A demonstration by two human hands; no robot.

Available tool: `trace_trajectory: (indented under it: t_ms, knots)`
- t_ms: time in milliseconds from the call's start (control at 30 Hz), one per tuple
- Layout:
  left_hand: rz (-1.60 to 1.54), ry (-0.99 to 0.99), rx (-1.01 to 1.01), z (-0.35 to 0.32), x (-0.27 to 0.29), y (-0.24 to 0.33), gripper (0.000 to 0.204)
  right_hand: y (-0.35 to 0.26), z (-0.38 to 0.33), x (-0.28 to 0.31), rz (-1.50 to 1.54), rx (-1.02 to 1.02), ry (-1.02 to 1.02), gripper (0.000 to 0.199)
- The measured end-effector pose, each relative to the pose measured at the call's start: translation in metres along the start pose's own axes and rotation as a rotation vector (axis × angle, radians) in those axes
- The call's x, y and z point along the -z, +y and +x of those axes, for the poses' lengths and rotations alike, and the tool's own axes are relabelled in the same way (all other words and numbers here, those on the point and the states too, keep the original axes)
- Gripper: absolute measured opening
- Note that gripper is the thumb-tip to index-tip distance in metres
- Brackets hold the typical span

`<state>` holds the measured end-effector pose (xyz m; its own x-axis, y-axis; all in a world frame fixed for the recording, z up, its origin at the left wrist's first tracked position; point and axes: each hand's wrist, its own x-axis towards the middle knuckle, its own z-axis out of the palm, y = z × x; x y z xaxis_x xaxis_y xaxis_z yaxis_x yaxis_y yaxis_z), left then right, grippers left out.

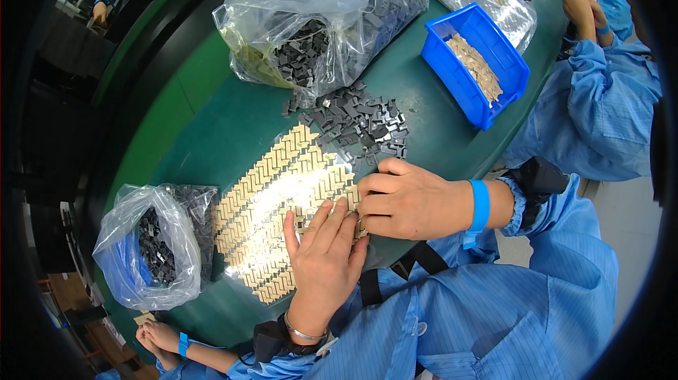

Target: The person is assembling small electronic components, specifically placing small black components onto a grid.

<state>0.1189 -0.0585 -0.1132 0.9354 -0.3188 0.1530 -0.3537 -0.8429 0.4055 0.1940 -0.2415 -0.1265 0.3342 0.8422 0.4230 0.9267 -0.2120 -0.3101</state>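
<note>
A sheet of small cream-coloured pieces in a slanted zigzag pattern (258, 200) lies on the green table, with bright glare across its middle. My left hand (325, 256) rests on the sheet's near right part, fingers stretched out and a little apart. Beside it, my right hand (413, 200) has its fingers curled down at the sheet's right edge. Its fingertips are partly hidden, and whatever they pinch cannot be made out. Just beyond my right hand, a loose heap of small dark grey parts (360, 122) touches the sheet's far corner.
Behind the heap stands a large clear bag (318, 20) of dark parts. A blue bin (477, 66) holds cream pieces at the far right; a smaller open bag (152, 253) of dark parts sits left. Co-workers' hands (162, 337) show at lower left and at both upper corners.
</note>
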Motion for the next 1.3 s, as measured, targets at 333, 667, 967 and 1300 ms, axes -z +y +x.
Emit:
trace_trajectory:
  t_ms: [333,667,967,1300]
  knots:
    - [-0.004,0.003,-0.009,0.001,0.000,-0.001,0.038,0.000,-0.002,0.003,-0.033,0.055,-0.021,0.008]
    - [-0.051,-0.030,0.040,0.001,0.004,0.007,0.037,0.004,-0.006,0.012,-0.009,0.013,0.353,0.019]
    - [-0.909,0.022,0.184,-0.002,0.018,0.005,0.031,-0.014,-0.007,0.025,-0.066,0.167,0.538,0.017]
    - [-2.092,-0.520,0.568,-0.012,0.032,0.011,0.016,-0.029,0.002,0.033,0.138,0.268,0.554,0.017]
